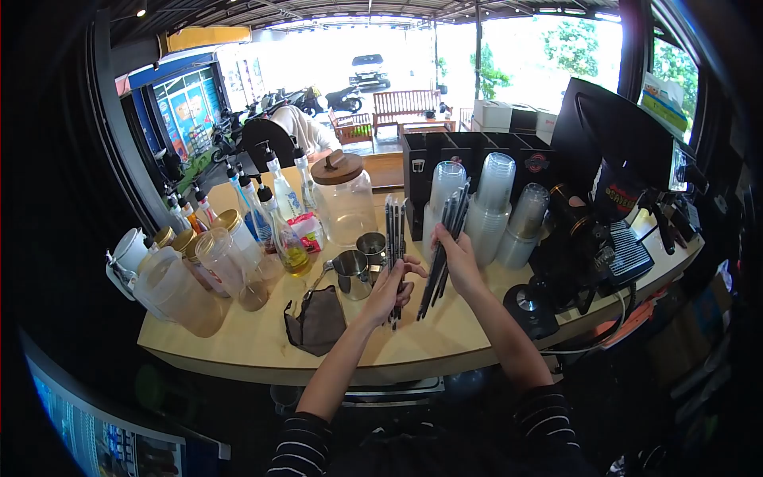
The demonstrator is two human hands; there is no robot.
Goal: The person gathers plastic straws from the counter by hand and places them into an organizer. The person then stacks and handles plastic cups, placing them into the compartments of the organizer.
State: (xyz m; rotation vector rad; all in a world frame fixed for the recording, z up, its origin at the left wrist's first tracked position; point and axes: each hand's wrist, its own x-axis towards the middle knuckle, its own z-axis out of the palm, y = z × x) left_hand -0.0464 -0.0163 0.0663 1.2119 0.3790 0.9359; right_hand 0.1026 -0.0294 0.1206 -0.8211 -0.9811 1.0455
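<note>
My left hand [389, 290] is closed around a thin bundle of dark straws [395, 226], held upright over the counter. A thicker bundle of dark straws [431, 288] is gripped in my right hand [457, 256], its top leaning to the right. The two bundles are side by side with a small gap between them. Just left of my left hand stand two metal milk pitchers, a nearer pitcher [352, 274] and a farther pitcher [372, 245]. A dark cloth [316, 322] lies crumpled on the wooden counter [238, 342]. Behind my right hand rise stacks of clear plastic cups [486, 222].
Syrup pump bottles [288, 246], a lidded glass jar [347, 211] and plastic pitchers [179, 294] crowd the left. A black compartment organizer [429, 151] stands at the back. At right are a coffee grinder [616, 187] and a tamper-like round base [528, 306]. A person [306, 131] sits beyond the counter.
</note>
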